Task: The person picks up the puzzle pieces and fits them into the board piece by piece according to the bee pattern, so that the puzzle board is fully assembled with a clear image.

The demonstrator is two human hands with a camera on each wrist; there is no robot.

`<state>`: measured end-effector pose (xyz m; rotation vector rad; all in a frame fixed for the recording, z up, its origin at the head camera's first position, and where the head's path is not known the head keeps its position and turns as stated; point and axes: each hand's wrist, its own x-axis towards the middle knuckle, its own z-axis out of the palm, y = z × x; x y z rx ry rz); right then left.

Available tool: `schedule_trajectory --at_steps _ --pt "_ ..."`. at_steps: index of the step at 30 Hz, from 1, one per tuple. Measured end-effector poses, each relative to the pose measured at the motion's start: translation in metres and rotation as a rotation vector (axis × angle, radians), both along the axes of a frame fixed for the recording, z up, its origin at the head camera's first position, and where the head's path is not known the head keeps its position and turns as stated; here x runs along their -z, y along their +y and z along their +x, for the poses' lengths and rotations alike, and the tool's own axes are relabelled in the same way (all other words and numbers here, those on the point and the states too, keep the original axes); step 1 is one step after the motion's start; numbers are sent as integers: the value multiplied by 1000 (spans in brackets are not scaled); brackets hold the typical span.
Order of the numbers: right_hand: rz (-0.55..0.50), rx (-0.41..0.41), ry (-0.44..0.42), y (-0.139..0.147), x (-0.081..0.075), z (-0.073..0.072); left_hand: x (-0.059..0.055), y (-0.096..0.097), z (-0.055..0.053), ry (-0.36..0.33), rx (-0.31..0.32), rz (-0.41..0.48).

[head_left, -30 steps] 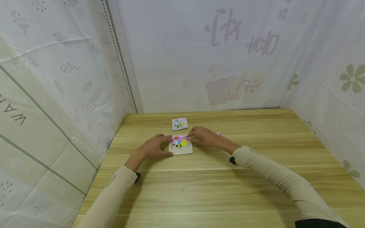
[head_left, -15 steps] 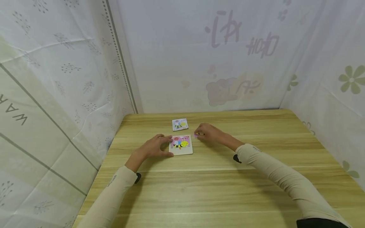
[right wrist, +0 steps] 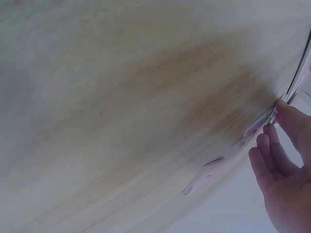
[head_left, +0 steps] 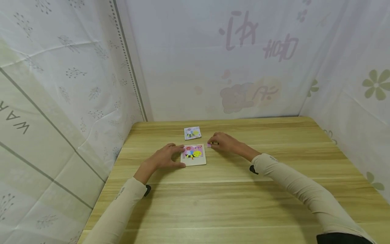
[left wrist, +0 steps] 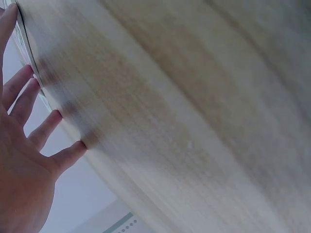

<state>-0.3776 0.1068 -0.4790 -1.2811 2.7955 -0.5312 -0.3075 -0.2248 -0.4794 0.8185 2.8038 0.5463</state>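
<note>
A square jigsaw puzzle board [head_left: 195,162] lies on the table, its upper part covered by a pink picture with a yellow bee [head_left: 197,154]; its lower strip is bare and pale. My left hand [head_left: 166,157] rests at the board's left side, fingers spread, thumb by the lower left corner and a fingertip on the upper left. To the right of the board, my right hand [head_left: 224,142] pinches a small pink puzzle piece [head_left: 209,145] between thumb and fingertips, low over the table. In the right wrist view, further loose puzzle pieces [right wrist: 201,177] lie beside that hand.
Behind the board lies a square picture card [head_left: 192,133] with the same bee. The wood-grain table [head_left: 213,203] ends at patterned white curtains [head_left: 195,67] at the back and both sides.
My right hand has left the board's upper right corner and moved right to the loose pieces, where it has taken hold of a pink one. My left hand has stayed in place.
</note>
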Motion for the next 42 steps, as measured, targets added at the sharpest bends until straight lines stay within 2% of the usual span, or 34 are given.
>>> schedule_trajectory --at_steps 6,11,26,32,42 --pt "-7 -21 36 -2 -3 2 0 -1 0 3 -2 -8" --pt "-23 -42 32 -6 -6 6 0 -1 0 -1 -3 -13" --pt "-66 -56 -41 -21 -5 18 -1 1 1 -3 -6 -4" --pt "-44 -69 -80 -31 -6 20 0 0 0 -2 -2 -4" --pt "-25 -155 -21 -54 -4 28 -1 0 1 -21 -14 -1"
